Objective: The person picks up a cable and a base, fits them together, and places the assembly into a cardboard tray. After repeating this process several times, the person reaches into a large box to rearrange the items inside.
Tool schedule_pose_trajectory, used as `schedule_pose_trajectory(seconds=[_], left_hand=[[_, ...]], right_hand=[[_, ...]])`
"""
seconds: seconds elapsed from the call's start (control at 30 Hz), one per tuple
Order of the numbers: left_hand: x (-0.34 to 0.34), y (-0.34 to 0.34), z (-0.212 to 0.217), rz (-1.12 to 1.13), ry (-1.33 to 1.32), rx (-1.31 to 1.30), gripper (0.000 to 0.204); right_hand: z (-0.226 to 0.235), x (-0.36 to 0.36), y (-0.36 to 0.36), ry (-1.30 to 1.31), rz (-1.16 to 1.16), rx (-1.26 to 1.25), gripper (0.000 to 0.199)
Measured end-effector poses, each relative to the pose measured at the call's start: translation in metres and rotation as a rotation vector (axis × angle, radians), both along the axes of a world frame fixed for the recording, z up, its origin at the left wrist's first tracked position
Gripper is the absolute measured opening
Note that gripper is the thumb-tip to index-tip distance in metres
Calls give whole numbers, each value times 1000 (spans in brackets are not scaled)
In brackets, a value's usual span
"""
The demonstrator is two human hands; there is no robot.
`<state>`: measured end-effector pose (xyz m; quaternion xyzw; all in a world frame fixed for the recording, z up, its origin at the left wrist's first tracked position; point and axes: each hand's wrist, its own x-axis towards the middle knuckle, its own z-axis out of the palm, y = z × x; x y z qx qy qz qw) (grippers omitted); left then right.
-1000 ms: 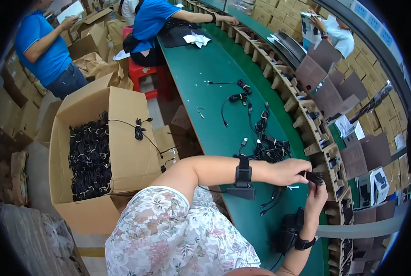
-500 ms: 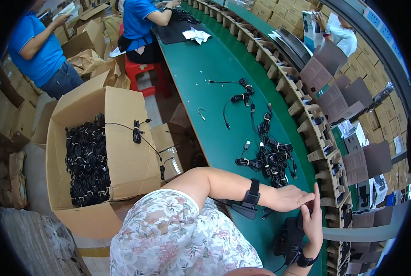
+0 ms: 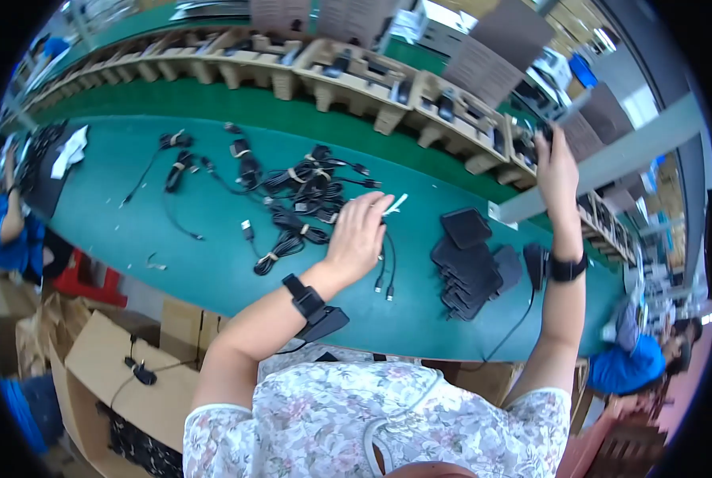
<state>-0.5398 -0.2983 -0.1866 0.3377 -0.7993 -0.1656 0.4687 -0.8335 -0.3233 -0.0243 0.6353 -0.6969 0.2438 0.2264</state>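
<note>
green covers the long counter [image 3: 212, 239] that curves across the head view, with a row of pale wooden racks [image 3: 356, 88] along its far edge. the left hand [image 3: 360, 235] lies palm down on the counter, fingers spread loosely and open, resting at the edge of a tangled pile of black cables [image 3: 304, 195] bundled with pale ties. under its fingers a thin black cable [image 3: 388, 275] trails toward the person, its two small plugs lying on the green surface just beside the hand; whether the hand pinches it i cannot tell. a small white strip [image 3: 396, 204] lies just beyond the fingertips. a black band [image 3: 302, 296] sits on the left wrist.

the right hand [image 3: 557, 163] is raised to the far racks, fingers closed around a small dark object [image 3: 545, 131] at a rack slot; what that object is i cannot tell. a black band [image 3: 567, 268] circles the right wrist. between the two hands, a stack of flat black pads [image 3: 467, 263] lies on the counter, near the right forearm. more loose cable bundles [image 3: 176, 163] lie farther left, well apart from both hands. a cardboard box [image 3: 125, 382] stands below the counter at lower left.
</note>
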Motion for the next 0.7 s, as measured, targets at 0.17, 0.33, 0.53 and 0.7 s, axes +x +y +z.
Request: schedule_pose_trajectory(seconds=[0.17,0.33,0.53,0.7], left_hand=[[-3,-8,-8,-29,0,48,51],[2,-10,-7,-18,18,87,48],[8,-12,-6,-5,-42,114,47],[3,-12,-7,-19,-20,180,48]], right_hand=[[6,-78,-52,47,-359,280,35],[-24,-116,-90,98,-511,593,29],[-55,-126,-122,178,-499,695,26],[-102,-146,-140,-22,-487,412,28]])
